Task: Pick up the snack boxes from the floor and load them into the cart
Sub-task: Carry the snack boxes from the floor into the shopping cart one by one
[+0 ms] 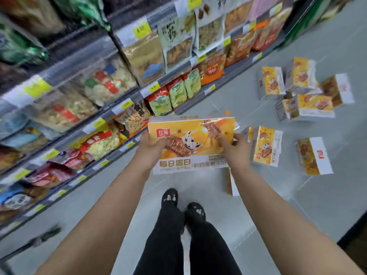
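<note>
Both hands grip one snack box: my left hand curls round its left end with the thumb on the printed face, and my right hand curls round its right end. The box's long axis runs straight across between my hands, printed face tilted up toward me, and it hangs clear of the floor, out beyond my feet. It is a flat orange-yellow carton with a red logo, a spotted cartoon animal and a white band of characters along its near edge. Other boxes lie on the floor to my right: the closest box is just beside my right hand, and a loose cluster sits further out near the foot of the shelf. No cart shows, so I cannot tell which way the load must go.
</note>
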